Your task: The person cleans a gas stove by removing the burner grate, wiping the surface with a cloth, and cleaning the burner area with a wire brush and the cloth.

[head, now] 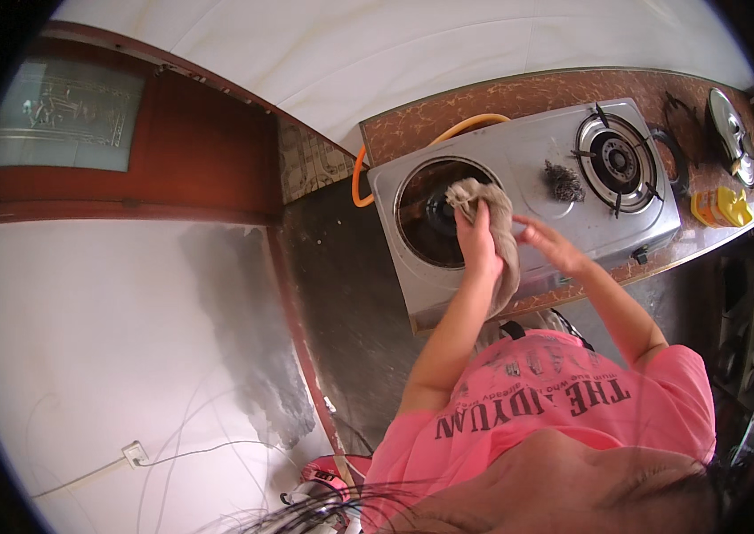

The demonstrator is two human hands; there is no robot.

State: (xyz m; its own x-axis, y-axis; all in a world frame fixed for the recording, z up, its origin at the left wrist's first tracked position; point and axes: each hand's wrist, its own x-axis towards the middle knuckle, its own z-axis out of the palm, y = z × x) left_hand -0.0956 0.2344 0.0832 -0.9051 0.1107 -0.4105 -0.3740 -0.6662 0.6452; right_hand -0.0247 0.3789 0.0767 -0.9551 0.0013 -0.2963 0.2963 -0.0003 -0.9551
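My left hand (478, 243) grips a crumpled greyish-beige cloth (502, 223) above the left side of a stainless-steel two-burner gas stove (520, 150). One end of the cloth bunches up past my fingers; the other hangs over the stove's front edge. Below it lies the dark round left burner well (417, 213), partly covered by hand and cloth. My right hand (553, 248) is just right of the cloth with its fingers apart; whether a fingertip touches the cloth cannot be made out. A dark metal scouring pad (564, 181) sits on the stove top between the burners.
The right burner (619, 159) carries black pan supports. Further right on the brown counter (430, 110) are a black ring (672, 162), a metal pot lid (727, 130) and a yellow container (720, 207). An orange gas hose (359, 177) loops behind the stove's left corner.
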